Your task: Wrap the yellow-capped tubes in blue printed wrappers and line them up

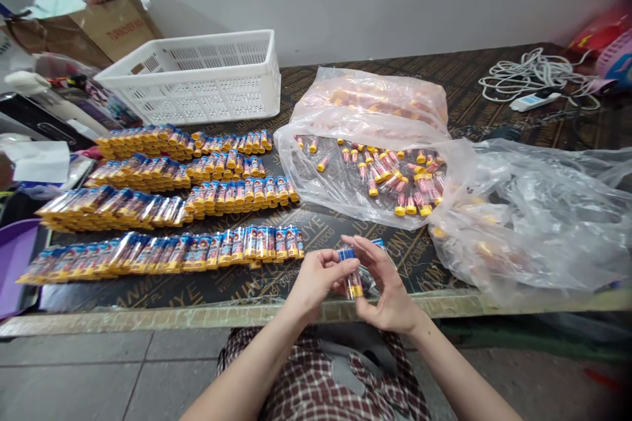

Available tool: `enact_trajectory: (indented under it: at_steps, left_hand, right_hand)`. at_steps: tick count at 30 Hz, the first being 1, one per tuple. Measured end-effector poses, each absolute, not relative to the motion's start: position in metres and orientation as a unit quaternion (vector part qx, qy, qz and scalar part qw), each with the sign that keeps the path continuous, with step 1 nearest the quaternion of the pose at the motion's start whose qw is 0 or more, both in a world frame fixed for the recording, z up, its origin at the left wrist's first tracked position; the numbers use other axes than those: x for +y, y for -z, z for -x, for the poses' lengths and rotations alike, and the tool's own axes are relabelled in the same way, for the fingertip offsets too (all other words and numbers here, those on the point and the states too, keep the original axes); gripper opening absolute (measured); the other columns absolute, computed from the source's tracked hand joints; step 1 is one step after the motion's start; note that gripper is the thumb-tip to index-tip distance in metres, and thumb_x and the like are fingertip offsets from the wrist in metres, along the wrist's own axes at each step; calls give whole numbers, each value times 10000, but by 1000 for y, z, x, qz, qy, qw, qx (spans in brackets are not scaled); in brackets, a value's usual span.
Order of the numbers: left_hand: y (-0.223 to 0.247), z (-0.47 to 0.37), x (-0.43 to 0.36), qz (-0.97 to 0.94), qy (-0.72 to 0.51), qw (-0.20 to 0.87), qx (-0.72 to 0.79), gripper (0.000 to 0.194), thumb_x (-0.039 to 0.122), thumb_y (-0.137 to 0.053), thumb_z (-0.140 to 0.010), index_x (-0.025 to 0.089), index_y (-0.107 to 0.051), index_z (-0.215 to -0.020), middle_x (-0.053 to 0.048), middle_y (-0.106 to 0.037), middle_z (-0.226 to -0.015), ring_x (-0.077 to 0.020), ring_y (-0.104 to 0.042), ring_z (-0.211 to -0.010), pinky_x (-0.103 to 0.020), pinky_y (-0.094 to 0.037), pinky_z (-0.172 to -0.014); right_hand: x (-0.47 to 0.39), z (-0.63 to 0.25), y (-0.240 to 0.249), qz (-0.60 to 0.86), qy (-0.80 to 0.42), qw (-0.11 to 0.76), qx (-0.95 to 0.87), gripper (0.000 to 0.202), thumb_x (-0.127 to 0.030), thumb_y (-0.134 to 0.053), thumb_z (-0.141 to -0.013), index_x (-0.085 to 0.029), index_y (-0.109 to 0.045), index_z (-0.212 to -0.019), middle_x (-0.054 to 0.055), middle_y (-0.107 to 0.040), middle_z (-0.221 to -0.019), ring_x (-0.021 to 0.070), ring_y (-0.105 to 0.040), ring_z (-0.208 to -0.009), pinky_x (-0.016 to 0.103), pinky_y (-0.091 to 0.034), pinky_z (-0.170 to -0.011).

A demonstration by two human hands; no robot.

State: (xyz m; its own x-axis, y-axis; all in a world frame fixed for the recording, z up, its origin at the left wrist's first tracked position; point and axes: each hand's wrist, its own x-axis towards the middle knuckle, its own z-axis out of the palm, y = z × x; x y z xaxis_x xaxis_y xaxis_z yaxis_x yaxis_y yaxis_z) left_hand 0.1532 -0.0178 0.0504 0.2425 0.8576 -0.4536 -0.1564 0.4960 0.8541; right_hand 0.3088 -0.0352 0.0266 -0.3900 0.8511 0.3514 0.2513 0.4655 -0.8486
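My left hand [323, 276] pinches the blue upper part of a small clear tube [353, 283] with a yellow end, held upright over the table's front edge. My right hand [388, 286] curves around the tube's right side, its fingers apart; its thumb is near the yellow end. Some clear wrappers with a bit of blue lie partly hidden behind my right hand. Ahead, an open plastic bag [320, 194] holds many small pink tubes [388, 168] with yellow caps. To the left, rows of blue-and-yellow wrapped tubes [197, 253] stand stacked on the dark table [207, 289].
Behind the rows sits a white plastic basket [207, 95]. A crumpled clear bag [543, 210] covers the right side. A coiled white cable [538, 75] lies at the back right. Paper bags [113, 26] and a purple tray [17, 270] are at the left.
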Motion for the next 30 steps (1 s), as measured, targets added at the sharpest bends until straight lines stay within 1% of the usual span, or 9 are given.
enact_trajectory:
  at_steps: [3,5,7,10,12,15,21,26,30]
  left_hand:
    - [-54,-130,-3,-475,-350,521,616,395,496,-710,-626,166,-589,-806,11,-591,-558,-134,-545,-500,-229,-394,-510]
    - [-58,-107,10,-577,-284,313,699,413,484,-663,-692,189,-574,-966,4,-611,-594,-174,-587,-561,-243,-391,-548]
    - [-63,-87,20,-641,-156,140,738,419,483,-591,-762,193,-549,-1062,-47,-655,-681,-234,-628,-659,-271,-395,-590]
    - [-66,-68,29,-678,-1,34,734,440,516,-526,-800,175,-545,-1077,-113,-682,-769,-294,-647,-740,-295,-395,-616]
    - [-66,-67,28,-680,25,19,732,456,542,-507,-804,170,-550,-1064,-122,-685,-791,-293,-647,-755,-290,-391,-619]
    - [-62,-87,18,-683,-40,33,729,376,505,-457,-852,187,-577,-1012,-101,-687,-861,-242,-640,-798,-270,-383,-643]
    - [-30,-162,0,-727,-102,231,638,344,519,-508,-824,200,-632,-859,-47,-680,-807,-180,-612,-742,-259,-362,-639]
    - [-3,-184,5,-687,-123,271,663,259,456,-658,-732,207,-606,-780,-14,-669,-790,-171,-597,-736,-245,-333,-602]
    - [3,-181,8,-671,-145,280,671,166,346,-606,-796,207,-610,-706,-2,-670,-734,-154,-593,-708,-245,-332,-616]
  right_hand:
    - [-25,-311,-27,388,-343,393,-760,902,-200,-625,-717,-271,-104,-1449,115,-174,-1501,256,-424,-1251,434,-397,-1023]
    - [-13,-317,-25,431,-302,389,-756,840,-258,-626,-762,-282,-138,-1444,108,-217,-1484,251,-424,-1246,444,-395,-1016]
    - [5,-328,-19,486,-234,379,-752,664,-268,-585,-807,-267,-288,-1401,102,-317,-1433,253,-413,-1250,454,-373,-1024]
    - [38,-350,-9,555,-108,358,-743,388,-270,-550,-824,-197,-548,-1205,122,-472,-1288,269,-467,-1169,449,-374,-999]
    - [61,-362,-4,592,-38,334,-732,287,-275,-540,-828,-172,-627,-1082,122,-570,-1134,275,-512,-1062,441,-395,-941]
    - [95,-366,-1,629,40,255,-733,264,-309,-537,-837,-161,-648,-1025,120,-626,-994,302,-495,-990,447,-375,-868]
    - [137,-339,-3,642,74,117,-754,302,-276,-532,-819,-101,-602,-1055,174,-638,-908,331,-472,-968,452,-306,-841]
    - [123,-339,-10,640,54,140,-753,330,-193,-479,-820,-127,-563,-1131,146,-624,-947,283,-518,-924,379,-358,-811]
    - [81,-349,-20,605,-60,288,-740,302,-198,-487,-832,-166,-552,-1126,100,-600,-1017,216,-565,-884,314,-430,-784]
